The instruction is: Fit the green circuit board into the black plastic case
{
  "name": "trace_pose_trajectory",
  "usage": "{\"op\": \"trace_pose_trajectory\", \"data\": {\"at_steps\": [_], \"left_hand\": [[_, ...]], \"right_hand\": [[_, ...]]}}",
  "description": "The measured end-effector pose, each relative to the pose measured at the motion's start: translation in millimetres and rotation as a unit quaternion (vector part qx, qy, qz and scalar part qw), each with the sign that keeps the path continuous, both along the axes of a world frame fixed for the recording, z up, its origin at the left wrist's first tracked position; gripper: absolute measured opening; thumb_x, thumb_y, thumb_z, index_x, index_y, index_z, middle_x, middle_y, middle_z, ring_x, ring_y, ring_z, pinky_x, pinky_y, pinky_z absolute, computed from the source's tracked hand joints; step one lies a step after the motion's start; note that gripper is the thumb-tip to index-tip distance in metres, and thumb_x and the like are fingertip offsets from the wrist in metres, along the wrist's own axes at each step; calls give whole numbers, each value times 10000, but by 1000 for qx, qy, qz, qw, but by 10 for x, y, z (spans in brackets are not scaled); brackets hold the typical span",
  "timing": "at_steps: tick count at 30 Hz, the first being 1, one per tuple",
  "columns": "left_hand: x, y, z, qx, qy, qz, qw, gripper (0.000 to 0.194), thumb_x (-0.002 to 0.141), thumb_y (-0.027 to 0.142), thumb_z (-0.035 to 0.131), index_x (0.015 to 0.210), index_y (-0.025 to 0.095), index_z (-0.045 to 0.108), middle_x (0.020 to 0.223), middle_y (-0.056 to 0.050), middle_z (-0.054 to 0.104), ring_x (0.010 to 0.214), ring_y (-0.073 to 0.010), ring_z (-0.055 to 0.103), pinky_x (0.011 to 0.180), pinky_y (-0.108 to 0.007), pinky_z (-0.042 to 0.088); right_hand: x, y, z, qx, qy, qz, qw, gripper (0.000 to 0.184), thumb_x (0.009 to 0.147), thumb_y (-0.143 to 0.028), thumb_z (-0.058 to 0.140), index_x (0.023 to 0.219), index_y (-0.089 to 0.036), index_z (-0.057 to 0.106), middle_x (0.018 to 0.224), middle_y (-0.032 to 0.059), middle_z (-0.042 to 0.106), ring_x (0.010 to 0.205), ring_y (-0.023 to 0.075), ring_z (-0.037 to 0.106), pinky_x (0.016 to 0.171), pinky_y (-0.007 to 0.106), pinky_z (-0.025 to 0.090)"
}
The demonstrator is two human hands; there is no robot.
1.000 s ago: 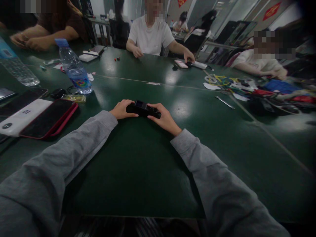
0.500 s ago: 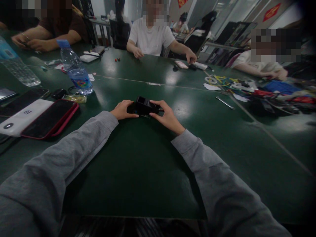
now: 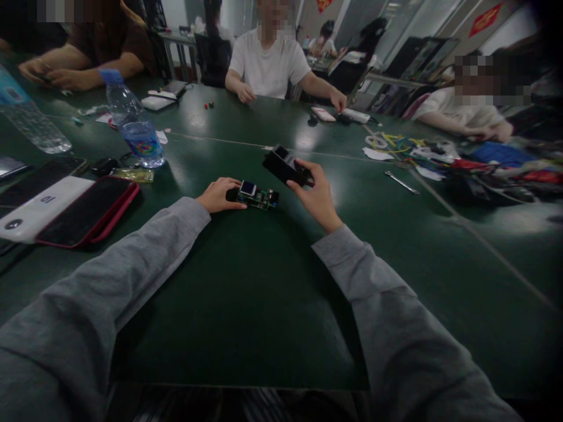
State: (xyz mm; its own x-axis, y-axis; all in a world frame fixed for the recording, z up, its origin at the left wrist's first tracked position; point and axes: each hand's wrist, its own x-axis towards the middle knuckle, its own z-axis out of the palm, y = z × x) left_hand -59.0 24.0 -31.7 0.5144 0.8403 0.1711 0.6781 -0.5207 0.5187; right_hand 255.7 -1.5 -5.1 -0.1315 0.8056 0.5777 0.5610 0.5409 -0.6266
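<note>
A green circuit board (image 3: 263, 200) with a small white-framed screen (image 3: 248, 187) lies bare near the middle of the green table. My left hand (image 3: 220, 195) grips its left end, thumb in front and fingers behind. Up and to the right, my right hand (image 3: 317, 196) holds a black housing cover (image 3: 281, 167) with a rectangular window, tilted and apart from the board. The fingers and thumb pinch the cover's right end.
A water bottle (image 3: 139, 129) and several phones, one a red-cased phone (image 3: 90, 211), lie to the left. A wrench (image 3: 402, 183) and a tangle of cables (image 3: 466, 167) are on the right. Other people sit across the table (image 3: 237, 305).
My right hand has lifted the black housing cover off the circuit board, up and to the right, so the board and its screen now show. My left hand has stayed in place.
</note>
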Motion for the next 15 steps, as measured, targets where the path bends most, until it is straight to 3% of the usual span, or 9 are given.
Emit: {"op": "trace_pose_trajectory", "data": {"at_steps": [4,8,15], "left_hand": [[2,-10,19,-6,1,-3,1000,610,763,598,786,1241,226,711,1456,-126,618,1391,-392,500,1173,-611,376],[9,-24,41,-15,9,0,1000,621,770,597,779,1249,208,708,1472,-142,603,1405,-394,493,1180,-600,373],[6,-23,35,-13,6,-1,1000,619,771,599,770,1249,212,707,1479,-142,602,1411,-394,486,1175,-611,372]], "right_hand": [[182,133,-212,6,-10,-53,999,537,889,-393,709,1404,-314,580,1355,108,616,1227,334,614,984,592,587],[293,182,-386,-3,-51,-80,995,513,855,-260,705,1359,-275,612,1286,122,622,1213,345,615,1061,648,524],[324,195,-477,-26,-77,-83,993,522,854,-240,689,1367,-259,593,1275,131,596,1201,353,611,1084,655,497]]}}
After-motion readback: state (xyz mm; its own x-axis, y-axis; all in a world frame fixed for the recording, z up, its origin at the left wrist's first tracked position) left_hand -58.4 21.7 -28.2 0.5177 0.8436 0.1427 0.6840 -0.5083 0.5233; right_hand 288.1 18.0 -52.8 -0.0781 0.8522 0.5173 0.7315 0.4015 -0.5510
